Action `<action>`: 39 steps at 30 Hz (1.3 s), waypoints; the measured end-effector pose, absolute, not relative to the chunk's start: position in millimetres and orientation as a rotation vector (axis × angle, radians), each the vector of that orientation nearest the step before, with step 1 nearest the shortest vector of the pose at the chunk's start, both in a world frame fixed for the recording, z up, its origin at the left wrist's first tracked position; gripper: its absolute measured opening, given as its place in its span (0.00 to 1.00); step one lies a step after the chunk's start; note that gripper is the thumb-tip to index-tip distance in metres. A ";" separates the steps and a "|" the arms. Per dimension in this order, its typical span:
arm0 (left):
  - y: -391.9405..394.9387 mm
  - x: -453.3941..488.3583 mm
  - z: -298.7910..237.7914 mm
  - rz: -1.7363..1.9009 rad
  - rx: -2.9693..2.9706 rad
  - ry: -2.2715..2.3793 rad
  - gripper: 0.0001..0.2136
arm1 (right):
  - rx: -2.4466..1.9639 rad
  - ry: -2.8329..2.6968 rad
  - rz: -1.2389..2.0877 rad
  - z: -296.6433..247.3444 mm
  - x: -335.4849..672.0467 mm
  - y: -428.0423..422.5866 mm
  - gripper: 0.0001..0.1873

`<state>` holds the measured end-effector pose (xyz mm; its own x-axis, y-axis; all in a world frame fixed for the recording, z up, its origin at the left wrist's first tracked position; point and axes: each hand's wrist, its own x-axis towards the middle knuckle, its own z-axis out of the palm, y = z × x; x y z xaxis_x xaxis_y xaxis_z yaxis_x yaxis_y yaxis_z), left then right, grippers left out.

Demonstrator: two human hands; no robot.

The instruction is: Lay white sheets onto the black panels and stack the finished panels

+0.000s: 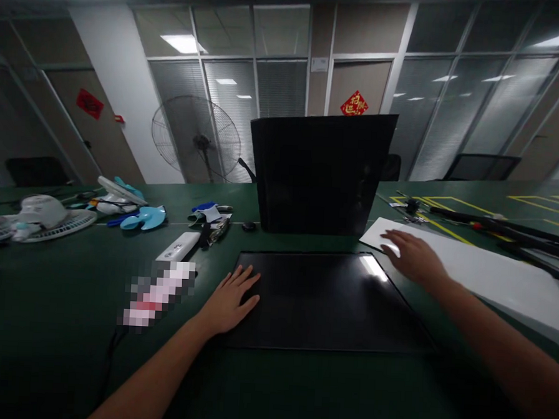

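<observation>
A flat black panel (321,299) lies on the green table (43,322) right in front of me. My left hand (230,301) rests flat on its left edge, fingers spread and holding nothing. My right hand (412,255) lies palm down, fingers stretched out, on the near corner of a white sheet (491,277) to the right of the panel. Behind the panel a black board (321,174) stands upright.
At the left of the table lie white fan parts (49,216), blue fan blades (143,218), a white remote-like device (179,247) and small tools (211,221). Black rods (494,228) lie at the right. A standing fan (196,139) is behind.
</observation>
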<state>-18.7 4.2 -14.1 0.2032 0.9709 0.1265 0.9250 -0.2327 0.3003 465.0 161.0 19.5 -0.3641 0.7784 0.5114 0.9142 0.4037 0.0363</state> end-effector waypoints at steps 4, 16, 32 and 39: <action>11.4 -23.1 -15.9 0.374 2.310 1.853 0.30 | -1.862 -2.021 -0.350 -8.3 525.5 188.4 0.38; 20.7 -39.6 -16.8 0.315 2.276 1.922 0.31 | -2.252 -1.962 -0.318 -3.7 504.4 167.6 0.19; 11.2 -31.4 -15.6 0.465 2.139 1.907 0.33 | -0.882 -2.889 0.146 22.6 294.9 -1.6 0.26; 16.0 -34.0 -19.5 0.508 2.116 1.916 0.40 | -0.465 -2.798 0.479 19.0 309.9 11.2 0.37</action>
